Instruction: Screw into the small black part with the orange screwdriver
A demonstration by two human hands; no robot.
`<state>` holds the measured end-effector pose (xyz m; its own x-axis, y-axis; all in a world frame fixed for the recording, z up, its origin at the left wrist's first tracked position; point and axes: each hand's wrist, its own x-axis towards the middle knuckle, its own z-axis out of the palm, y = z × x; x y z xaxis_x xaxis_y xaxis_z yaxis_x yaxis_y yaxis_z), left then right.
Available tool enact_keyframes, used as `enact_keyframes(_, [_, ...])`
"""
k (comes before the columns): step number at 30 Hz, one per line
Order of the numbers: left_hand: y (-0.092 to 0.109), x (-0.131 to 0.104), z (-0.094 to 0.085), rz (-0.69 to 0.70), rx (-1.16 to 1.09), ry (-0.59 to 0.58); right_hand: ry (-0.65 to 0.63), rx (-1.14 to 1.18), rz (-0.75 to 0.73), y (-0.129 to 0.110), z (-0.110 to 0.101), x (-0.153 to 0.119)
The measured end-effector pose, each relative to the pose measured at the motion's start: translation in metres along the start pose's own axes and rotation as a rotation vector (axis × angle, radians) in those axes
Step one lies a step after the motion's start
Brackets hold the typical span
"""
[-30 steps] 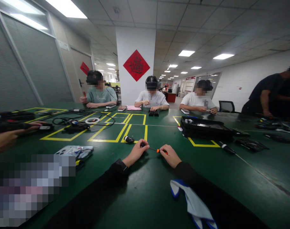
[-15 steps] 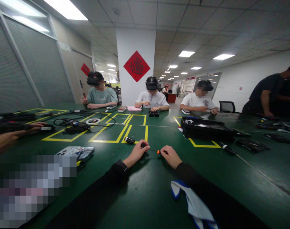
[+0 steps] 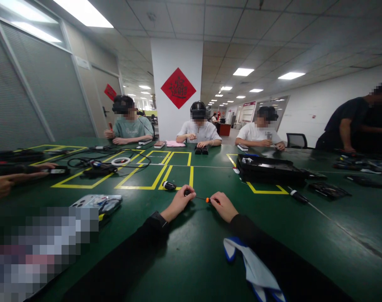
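My left hand (image 3: 179, 203) pinches a small dark round part (image 3: 187, 192) between thumb and fingers, just above the green table. Opposite it, my right hand (image 3: 224, 206) is closed around the handle of a screwdriver (image 3: 207, 200) with an orange end. The thin shaft of this tool runs left to the dark part; whether its tip touches is too small to tell. Beyond my left hand lies a black cylindrical piece with a white band (image 3: 169, 186). A white cloth with blue edging (image 3: 253, 268) lies beside my right forearm.
Black trays (image 3: 268, 170) stand at right, near a black-handled tool (image 3: 298, 195). A clear bag (image 3: 110, 203) and cables (image 3: 115, 161) lie left. Yellow tape (image 3: 140, 187) marks the green table (image 3: 191, 268). Several people sit across, and another person's hand (image 3: 21, 178) reaches in from the left.
The whole view has shifted very slightly. Both hands keep the same grip and nearly the same place, with the screwdriver still pointed at the dark part.
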<state>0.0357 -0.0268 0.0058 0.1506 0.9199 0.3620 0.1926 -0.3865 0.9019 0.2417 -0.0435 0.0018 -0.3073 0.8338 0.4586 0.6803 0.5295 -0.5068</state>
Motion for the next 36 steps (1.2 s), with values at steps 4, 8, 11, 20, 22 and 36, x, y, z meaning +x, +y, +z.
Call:
enact_keyframes(4, [-0.0001,0.0004,-0.0004,0.006,-0.004,-0.004,0.016,0.012,-0.005,-0.0022,-0.0011,-0.0021])
enact_keyframes(8, [0.0016,0.0002,-0.0002,-0.005,-0.005,-0.002,0.011,0.033,0.031,-0.0033,-0.0009,-0.0032])
enact_keyframes(11, [0.0036,-0.0007,-0.0002,-0.007,-0.012,-0.007,-0.001,0.024,0.030,-0.0016,-0.0003,-0.0013])
enact_keyframes(20, [0.0041,-0.0008,-0.0002,-0.024,-0.010,0.002,0.016,0.011,0.013,-0.0050,-0.0036,-0.0034])
enact_keyframes(22, [0.0029,-0.0004,-0.0002,-0.008,-0.012,-0.007,0.020,0.009,0.022,-0.0051,-0.0032,-0.0043])
enact_keyframes(36, [0.0023,-0.0008,0.0004,-0.039,0.021,0.002,0.027,0.033,0.017,0.0002,0.0016,-0.0029])
